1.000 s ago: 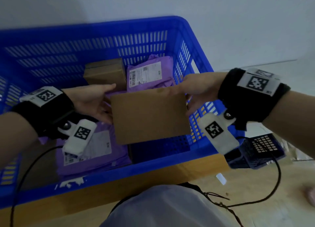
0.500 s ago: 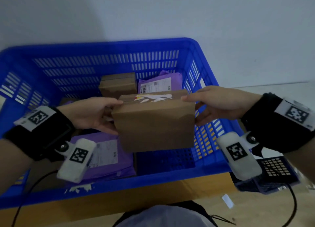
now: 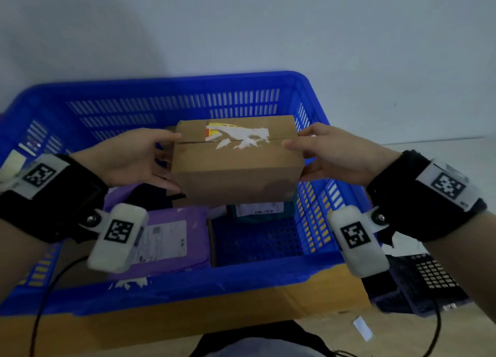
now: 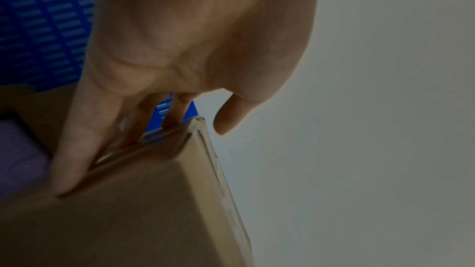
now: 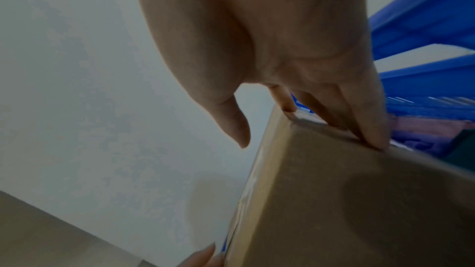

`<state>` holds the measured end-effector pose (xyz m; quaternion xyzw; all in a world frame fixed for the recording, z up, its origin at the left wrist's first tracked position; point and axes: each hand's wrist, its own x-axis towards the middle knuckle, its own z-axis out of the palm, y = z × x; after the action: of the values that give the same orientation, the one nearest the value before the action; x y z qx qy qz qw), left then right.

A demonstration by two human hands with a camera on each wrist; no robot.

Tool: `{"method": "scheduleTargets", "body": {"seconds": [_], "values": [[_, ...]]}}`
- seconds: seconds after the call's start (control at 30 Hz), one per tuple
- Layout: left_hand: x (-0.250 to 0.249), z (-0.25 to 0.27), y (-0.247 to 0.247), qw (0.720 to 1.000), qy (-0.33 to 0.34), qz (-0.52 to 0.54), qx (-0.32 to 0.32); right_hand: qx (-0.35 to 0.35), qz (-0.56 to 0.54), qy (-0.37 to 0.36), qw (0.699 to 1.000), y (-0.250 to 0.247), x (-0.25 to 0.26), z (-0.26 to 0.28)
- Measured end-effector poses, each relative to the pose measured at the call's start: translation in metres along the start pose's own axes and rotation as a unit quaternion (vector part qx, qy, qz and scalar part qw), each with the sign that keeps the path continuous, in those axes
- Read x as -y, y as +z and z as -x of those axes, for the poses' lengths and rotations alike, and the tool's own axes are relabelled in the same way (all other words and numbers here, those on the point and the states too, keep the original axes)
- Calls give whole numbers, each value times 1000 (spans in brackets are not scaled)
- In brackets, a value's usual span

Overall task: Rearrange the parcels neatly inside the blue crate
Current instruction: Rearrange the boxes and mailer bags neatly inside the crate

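Note:
A brown cardboard box [image 3: 236, 163] with a torn white label on top hangs level above the blue crate [image 3: 188, 284]. My left hand [image 3: 166, 160] grips its left end, thumb at the top edge and fingers [image 4: 72, 159] laid along the end face. My right hand [image 3: 308, 158] grips the right end the same way, its fingers [image 5: 370, 125] against that face. Below, a purple mailer [image 3: 171, 238] with a white label lies at the crate's near left. A teal parcel [image 3: 257, 211] peeks out under the held box. Parcels behind the box are hidden.
The crate's near right floor [image 3: 257, 244] is bare blue mesh. The crate sits on a brown carton [image 3: 188, 321] close to a pale wall. A dark slotted basket [image 3: 429, 281] stands on the floor at the right. Black cables trail from both wrists.
Both hands have raised the box and tipped it from upright to level, so the torn label faces up. The teal parcel under it has come into view.

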<state>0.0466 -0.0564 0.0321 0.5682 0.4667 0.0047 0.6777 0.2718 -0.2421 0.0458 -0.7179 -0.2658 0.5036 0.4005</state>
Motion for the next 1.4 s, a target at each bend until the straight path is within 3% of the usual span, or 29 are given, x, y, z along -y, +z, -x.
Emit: {"method": "scheduleTargets", "body": {"seconds": [0.4,0.6,0.83,1.03,1.23,1.4], "values": [[3,-10,1,990,40,116,-66,-22,-159,-21,987,3,-3,-15],[2,-8,-3,989,72,123,-45,-44,-187,-14,981,7,1,-23],[6,-12,-13,993,74,90,-17,-17,-113,-6,993,6,1,-27],[15,-16,-13,998,18,31,52,15,17,51,998,0,-1,-32],[31,-30,4,985,-54,-109,123,62,134,155,977,-7,-8,-42],[43,-51,22,981,-85,-134,115,42,175,235,955,4,-25,-60]]}}
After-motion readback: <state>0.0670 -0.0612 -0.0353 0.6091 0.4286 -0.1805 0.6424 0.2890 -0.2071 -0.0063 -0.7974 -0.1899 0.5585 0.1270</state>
